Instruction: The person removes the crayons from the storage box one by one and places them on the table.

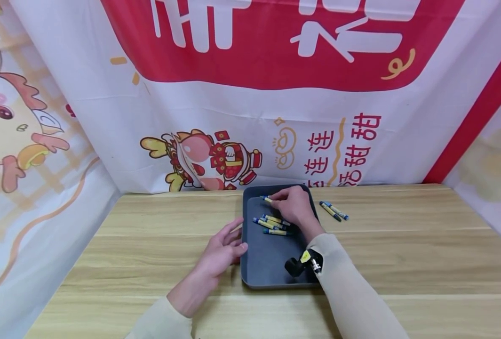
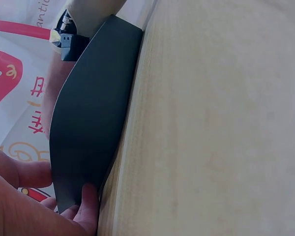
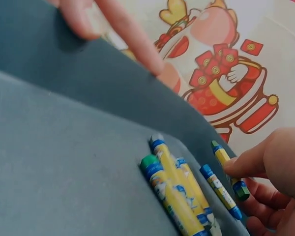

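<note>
Near the back of the dark grey tray [image 1: 275, 263], my right hand [image 1: 294, 207] pinches a green crayon [image 3: 220, 156] in a yellow and blue wrapper between thumb and fingers. Beside it in the tray lies a blue crayon [image 3: 220, 191]. Several more crayons [image 1: 275, 231] are grouped in the tray's middle, one with a green end [image 3: 162, 184]. My left hand [image 1: 222, 249] rests against the tray's left side, its fingers fairly straight. In the left wrist view its thumb [image 2: 34, 173] touches the rim and another finger lies on the outer wall [image 2: 88, 123].
Two crayons [image 1: 334, 211] lie side by side on the wooden table [image 1: 402, 254], right of the tray. A printed cloth [image 1: 242, 103] hangs behind the table's back edge. A small black camera [image 1: 301, 264] on my right wrist sits above the tray.
</note>
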`<state>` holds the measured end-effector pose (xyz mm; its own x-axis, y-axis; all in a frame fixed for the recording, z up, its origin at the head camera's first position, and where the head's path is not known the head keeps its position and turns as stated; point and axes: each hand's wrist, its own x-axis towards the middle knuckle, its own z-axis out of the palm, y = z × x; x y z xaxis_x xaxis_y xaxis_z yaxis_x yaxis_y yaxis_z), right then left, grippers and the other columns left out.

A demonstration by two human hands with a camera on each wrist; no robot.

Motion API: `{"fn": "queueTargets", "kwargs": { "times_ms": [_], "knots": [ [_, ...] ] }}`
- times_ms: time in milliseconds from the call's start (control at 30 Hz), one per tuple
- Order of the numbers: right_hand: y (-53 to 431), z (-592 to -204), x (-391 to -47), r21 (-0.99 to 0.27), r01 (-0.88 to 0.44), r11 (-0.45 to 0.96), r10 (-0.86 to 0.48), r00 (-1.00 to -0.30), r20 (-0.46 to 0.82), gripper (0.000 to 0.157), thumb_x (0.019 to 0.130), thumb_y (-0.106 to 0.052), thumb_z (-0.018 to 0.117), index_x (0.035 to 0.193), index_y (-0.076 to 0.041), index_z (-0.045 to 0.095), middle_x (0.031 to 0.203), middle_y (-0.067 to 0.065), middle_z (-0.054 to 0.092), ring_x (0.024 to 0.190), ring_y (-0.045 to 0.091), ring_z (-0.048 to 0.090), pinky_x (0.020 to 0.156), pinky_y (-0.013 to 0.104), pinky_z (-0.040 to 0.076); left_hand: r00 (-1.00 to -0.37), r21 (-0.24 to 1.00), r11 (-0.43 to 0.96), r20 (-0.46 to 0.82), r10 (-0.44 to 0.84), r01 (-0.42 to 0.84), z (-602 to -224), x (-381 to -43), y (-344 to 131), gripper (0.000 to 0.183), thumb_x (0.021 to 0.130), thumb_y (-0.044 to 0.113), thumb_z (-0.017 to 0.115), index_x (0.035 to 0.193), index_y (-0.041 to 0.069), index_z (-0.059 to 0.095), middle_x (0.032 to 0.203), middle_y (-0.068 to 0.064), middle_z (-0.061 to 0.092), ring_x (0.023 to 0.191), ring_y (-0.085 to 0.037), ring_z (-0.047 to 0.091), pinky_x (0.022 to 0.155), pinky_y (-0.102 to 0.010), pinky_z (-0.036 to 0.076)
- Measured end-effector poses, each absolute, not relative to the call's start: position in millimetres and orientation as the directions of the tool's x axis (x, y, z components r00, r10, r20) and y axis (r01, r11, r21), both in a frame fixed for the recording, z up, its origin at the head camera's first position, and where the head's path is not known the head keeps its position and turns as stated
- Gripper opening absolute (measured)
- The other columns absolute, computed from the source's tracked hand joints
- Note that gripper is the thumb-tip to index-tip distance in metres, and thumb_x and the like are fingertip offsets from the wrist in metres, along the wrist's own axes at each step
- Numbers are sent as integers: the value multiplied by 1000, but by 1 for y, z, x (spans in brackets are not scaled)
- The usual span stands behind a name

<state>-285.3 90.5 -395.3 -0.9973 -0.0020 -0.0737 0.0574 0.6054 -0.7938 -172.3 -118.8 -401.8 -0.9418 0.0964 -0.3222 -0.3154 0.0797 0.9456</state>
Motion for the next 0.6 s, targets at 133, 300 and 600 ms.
{"fn": "queueTargets", "kwargs": {
  "times_ms": [133, 300, 600],
  "knots": [
    [94, -391, -284, -816, 57, 575, -5, -997, -73, 17, 101, -22, 73, 114, -17, 83, 123, 7, 77, 107, 26, 67, 96, 42, 56, -940, 944, 82, -326, 98, -318, -401, -173, -117, 70, 102, 3, 63, 163, 29, 42, 166, -15, 47, 147, -36, 53, 115, -53, 50],
    [96, -383, -281, -840, 43, 540, -14, -998, -61, 18, 101, -21, 73, 115, -15, 83, 124, 8, 76, 109, 27, 67, 96, 43, 55, -940, 944, 83, -327, 94, -320, -400, -173, -117, 70, 102, 2, 63, 163, 29, 42, 166, -15, 47, 147, -36, 54, 114, -53, 51],
    [105, -374, -277, -842, 13, 539, -13, -1000, -24, 18, 100, -19, 74, 114, -14, 84, 122, 8, 78, 106, 25, 69, 92, 40, 57, -955, 960, 69, -278, 102, -272, -403, -170, -118, 72, 100, -2, 63, 164, 22, 41, 166, -18, 46, 148, -39, 52, 114, -51, 52]
  ]
}}
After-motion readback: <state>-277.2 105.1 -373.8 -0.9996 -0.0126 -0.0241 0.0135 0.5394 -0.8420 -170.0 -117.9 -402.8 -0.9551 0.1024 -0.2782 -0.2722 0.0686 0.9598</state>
